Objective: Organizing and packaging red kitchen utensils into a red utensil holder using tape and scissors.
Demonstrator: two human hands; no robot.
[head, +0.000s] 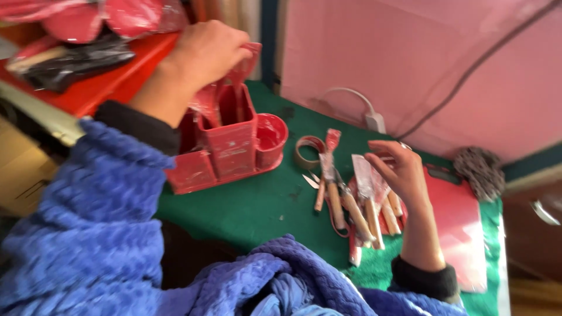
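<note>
Left hand: the left hand is clamped on a wrapped red utensil, lowering its end into the holder's tall compartment.
Holder: a red plastic multi-compartment utensil holder stands on the green-covered bench, below a red shelf.
Tape: a brown tape roll lies just right of the holder.
Knives: wooden-handled, plastic-wrapped knives lie bunched mid-bench.
Right hand: the right hand hovers over them, fingers loosely curled, holding nothing.
Board: a red flat board lies beneath the right wrist.
</note>
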